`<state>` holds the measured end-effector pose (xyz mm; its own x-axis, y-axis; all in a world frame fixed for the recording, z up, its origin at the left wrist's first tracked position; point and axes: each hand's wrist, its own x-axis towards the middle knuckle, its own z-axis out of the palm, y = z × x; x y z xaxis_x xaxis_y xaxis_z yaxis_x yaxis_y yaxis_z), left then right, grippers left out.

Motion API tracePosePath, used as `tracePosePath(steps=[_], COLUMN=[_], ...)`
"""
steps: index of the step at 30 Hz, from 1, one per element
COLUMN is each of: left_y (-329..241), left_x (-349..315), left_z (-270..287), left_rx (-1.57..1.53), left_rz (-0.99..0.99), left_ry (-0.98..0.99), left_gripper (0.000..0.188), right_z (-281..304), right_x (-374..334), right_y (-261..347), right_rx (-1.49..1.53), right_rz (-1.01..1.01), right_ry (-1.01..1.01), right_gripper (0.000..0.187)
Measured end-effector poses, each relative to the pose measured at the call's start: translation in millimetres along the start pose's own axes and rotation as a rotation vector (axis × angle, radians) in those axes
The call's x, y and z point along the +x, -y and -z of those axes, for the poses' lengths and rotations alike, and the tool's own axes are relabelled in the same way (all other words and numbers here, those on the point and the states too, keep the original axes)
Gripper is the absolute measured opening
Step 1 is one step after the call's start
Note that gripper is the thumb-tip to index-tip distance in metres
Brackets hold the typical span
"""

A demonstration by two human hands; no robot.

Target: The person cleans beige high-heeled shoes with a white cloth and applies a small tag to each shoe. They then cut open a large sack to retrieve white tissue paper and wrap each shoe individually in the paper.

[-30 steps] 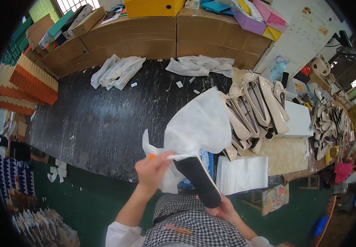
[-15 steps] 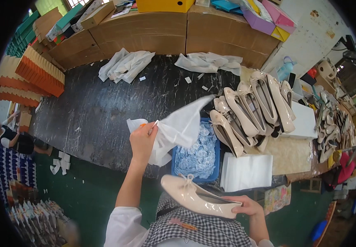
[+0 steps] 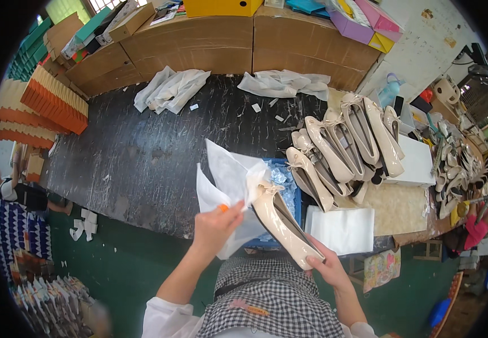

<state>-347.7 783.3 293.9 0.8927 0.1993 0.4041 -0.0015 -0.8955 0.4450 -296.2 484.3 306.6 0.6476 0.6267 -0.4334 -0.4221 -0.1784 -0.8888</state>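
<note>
My right hand (image 3: 327,260) grips a shiny beige ballet flat (image 3: 283,226) by its heel, with the bowed toe pointing up and away. My left hand (image 3: 218,225), something orange at its fingers, is closed on a sheet of white tissue paper (image 3: 230,163) that lies against the shoe's toe. Behind the shoe and paper, a blue basket (image 3: 298,197) of crumpled light-blue paper (image 3: 280,176) is partly hidden. Several more beige flats (image 3: 334,149) lie heaped to the right of the basket. A stack of white tissue sheets (image 3: 342,230) rests at the near right table edge.
Two bundles in white tissue (image 3: 173,90) lie at the back of the black table (image 3: 125,158), before a cardboard barrier (image 3: 199,48). Orange-and-cream stacked pieces (image 3: 55,101) stand at the far left. Other people (image 3: 478,225) are at both sides. A white box (image 3: 410,163) sits behind the shoes.
The shoe has swung upright and moved forward over the basket. My left hand has brought the tissue nearer and right, so it now meets the shoe's toe.
</note>
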Motion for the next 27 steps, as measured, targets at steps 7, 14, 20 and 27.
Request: tracePosePath(steps=[7,14,20,27], left_y=[-7.0,-13.3,-22.6,-66.1], left_x=[-16.9,-16.3,-18.5,-46.6], left_z=[2.6,5.0,2.1,-5.9], left_rx=[-0.033,-0.208,-0.365,-0.747], left_rz=[0.032,0.04,-0.241,-0.378], left_ry=[-0.116,-0.103,0.14,0.376], left_gripper=[0.034,0.041,0.042,0.042], right_z=[-18.5,-23.5,-21.5,-53.6], right_x=[12.6,12.8,20.2,71.1], right_y=[-1.9,-7.0,-9.5,-20.4], right_rx=[-0.863,-1.262,-0.914,0.69], right_rz=[0.539,0.674,0.592,-0.305], right_ry=[-0.128,-0.277,-0.356,-0.031], right_gripper=[0.053,0.058,0.046,0.041])
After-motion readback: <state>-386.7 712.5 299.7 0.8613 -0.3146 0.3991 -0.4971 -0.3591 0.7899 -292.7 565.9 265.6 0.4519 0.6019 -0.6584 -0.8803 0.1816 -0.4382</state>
